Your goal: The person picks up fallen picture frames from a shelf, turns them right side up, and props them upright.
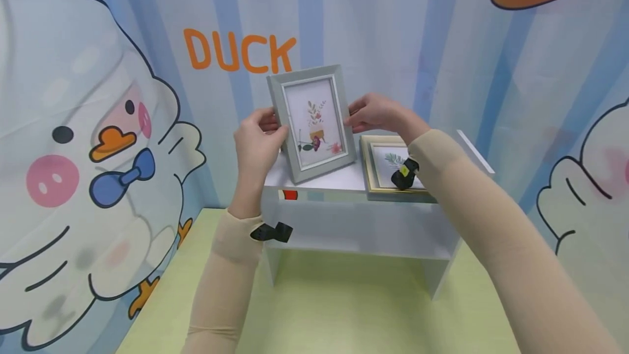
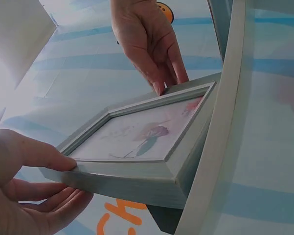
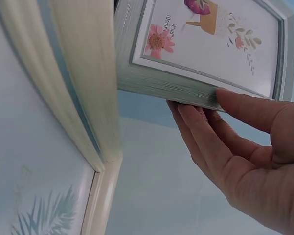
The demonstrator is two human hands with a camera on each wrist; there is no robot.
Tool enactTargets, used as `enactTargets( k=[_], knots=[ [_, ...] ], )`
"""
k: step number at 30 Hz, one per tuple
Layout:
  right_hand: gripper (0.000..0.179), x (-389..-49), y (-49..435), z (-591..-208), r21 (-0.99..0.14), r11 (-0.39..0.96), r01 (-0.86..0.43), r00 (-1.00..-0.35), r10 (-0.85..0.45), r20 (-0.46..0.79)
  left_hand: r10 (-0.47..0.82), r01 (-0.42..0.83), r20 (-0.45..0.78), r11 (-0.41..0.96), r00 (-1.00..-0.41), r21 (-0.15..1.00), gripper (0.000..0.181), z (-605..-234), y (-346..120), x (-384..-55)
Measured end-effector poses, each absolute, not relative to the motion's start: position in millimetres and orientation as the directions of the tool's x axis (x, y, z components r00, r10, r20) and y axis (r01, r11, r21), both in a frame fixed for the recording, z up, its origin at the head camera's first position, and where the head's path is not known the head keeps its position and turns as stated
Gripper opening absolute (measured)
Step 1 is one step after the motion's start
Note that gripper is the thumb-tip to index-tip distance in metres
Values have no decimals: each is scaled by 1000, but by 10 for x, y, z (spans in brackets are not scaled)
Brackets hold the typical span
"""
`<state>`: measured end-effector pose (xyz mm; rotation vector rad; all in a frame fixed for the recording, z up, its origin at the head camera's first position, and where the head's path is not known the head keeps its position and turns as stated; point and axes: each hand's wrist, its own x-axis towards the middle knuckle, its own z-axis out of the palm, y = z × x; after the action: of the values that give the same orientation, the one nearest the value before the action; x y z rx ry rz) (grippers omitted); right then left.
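Note:
A grey-green picture frame [image 1: 321, 166] stands upright and slightly tilted over the top of a small white shelf, its flower print facing the head camera. My left hand [image 1: 257, 138] pinches its left side, thumb in front and fingers behind, as the left wrist view also shows. At the opposite side my right hand [image 1: 378, 116] holds the edge between thumb [image 3: 244, 105] and fingers. Part of a dark stand [image 2: 164, 218] shows under the frame in the left wrist view. Below the right forearm lies a second picture frame [image 1: 372, 186], cream-rimmed with a leaf print.
The white shelf [image 1: 344, 223] has a lower board and a raised panel [image 1: 475, 152] at its right. A small red item [image 1: 290, 194] shows beneath its top. Behind hangs a blue-striped curtain [image 1: 393, 31] printed with cartoon ducks; the shelf stands on a pale yellow-green surface [image 1: 354, 305].

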<state>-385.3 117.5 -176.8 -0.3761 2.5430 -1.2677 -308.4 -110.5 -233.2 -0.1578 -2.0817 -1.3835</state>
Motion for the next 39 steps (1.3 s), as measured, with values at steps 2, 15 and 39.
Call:
enactTargets(
  k=[2, 15, 39],
  knots=[
    [55, -3835, 1178, -1751, -796, 596, -102, -930, -340, -136, -228, 403, 542, 456, -809, 793, 37, -2307, -1125, -3100],
    [43, -3552, 1153, -1706, -722, 682, -120, -947, -297, -124, -198, 297, 440, 496, -876, 816, 40, -2182, -1274, -3233],
    [47, -3274, 1059, -1868, -818, 556, -145, -952, -305, -39, -260, 282, 439, 475, -860, 834, 39, -2171, -1425, -3284]
  ],
)
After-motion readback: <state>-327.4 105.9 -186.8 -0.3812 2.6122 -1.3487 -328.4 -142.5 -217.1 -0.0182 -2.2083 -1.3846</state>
